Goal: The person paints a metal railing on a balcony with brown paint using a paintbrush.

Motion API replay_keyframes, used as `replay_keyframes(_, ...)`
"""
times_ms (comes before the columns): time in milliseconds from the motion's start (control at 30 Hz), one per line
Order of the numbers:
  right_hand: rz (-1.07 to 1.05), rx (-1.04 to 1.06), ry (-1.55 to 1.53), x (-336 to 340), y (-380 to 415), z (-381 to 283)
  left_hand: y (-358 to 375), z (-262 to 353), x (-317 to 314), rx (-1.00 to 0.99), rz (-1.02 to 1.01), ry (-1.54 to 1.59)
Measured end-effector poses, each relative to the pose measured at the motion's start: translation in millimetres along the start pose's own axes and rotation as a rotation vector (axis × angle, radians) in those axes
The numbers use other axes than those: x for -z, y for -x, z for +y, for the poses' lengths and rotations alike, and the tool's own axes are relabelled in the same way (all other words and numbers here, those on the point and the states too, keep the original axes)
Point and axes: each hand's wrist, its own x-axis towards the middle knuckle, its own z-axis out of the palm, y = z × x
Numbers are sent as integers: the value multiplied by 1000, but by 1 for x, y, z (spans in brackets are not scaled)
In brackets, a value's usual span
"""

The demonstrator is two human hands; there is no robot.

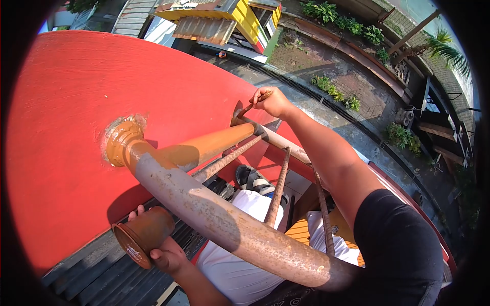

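My right hand is closed around the handle of a paintbrush, whose tip reaches the far rail end near the red wall. My left hand grips a brown plastic cup, tilted with its rim toward the lower left; what is inside cannot be seen. Between my hands runs a thick metal pipe rail, bare and rusty along most of its length. Orange paint covers its end at the wall and most of the crossing pipe.
Rusty ribbed bars join the rails. Below them show my white-clothed legs and a sandalled foot. Dark corrugated roofing lies under the cup. Far below is a yard with a drain channel, plants and a yellow shed.
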Motion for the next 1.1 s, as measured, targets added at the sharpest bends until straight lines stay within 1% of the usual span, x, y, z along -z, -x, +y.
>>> replay_keyframes(67,14,-7,-58,0,1,1,0,1,-2,-4,2,-2)
replay_keyframes(167,78,-37,75,16,-1,8,0,2,-3,13,-2,10)
replay_keyframes(267,118,-32,-95,18,4,5,0,2,-4,-5,15,9)
replay_keyframes(367,27,-58,-136,9,9,11,0,0,-1,10,8,16)
replay_keyframes(500,141,-102,-13,20,6,22,0,0,-1,8,9,20)
replay_keyframes(633,119,-18,-175,19,11,12,-1,-1,2,2,-17,11)
replay_keyframes(733,96,-44,-183,4,16,0,-1,-1,2,-4,-12,9)
replay_keyframes(767,38,-76,-107,3,12,3,-1,-1,1,-3,-8,9)
replay_keyframes(900,146,-50,-112,14,3,22,-1,-1,3,2,-15,7)
replay_keyframes(1000,163,-44,-256,16,6,16,-1,-2,2,2,-10,7)
replay_keyframes(1100,123,-106,-296,5,15,-3,-1,0,0,-2,-4,2)
